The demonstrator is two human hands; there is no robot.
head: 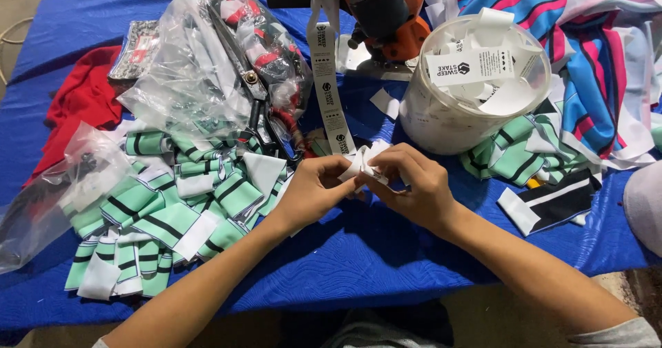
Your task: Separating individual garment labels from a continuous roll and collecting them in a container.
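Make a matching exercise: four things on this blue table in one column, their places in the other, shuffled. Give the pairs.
Things:
1. White plastic tub of cut labels
2. Red cloth
3. Mint-green striped fabric pieces
4. Small folded white label

Places:
A. Far left edge
B. Between the fingertips of the left hand and right hand
C. Upper right of the hands
D. Piled left of the hands

Pairs: 1-C, 2-A, 3-D, 4-B

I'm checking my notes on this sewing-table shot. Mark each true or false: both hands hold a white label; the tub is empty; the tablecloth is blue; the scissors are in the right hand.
1. The left hand and right hand hold a white label: true.
2. The white tub is empty: false, it holds labels.
3. The tablecloth is blue: true.
4. The scissors are in the right hand: false, they lie on the clear bag.
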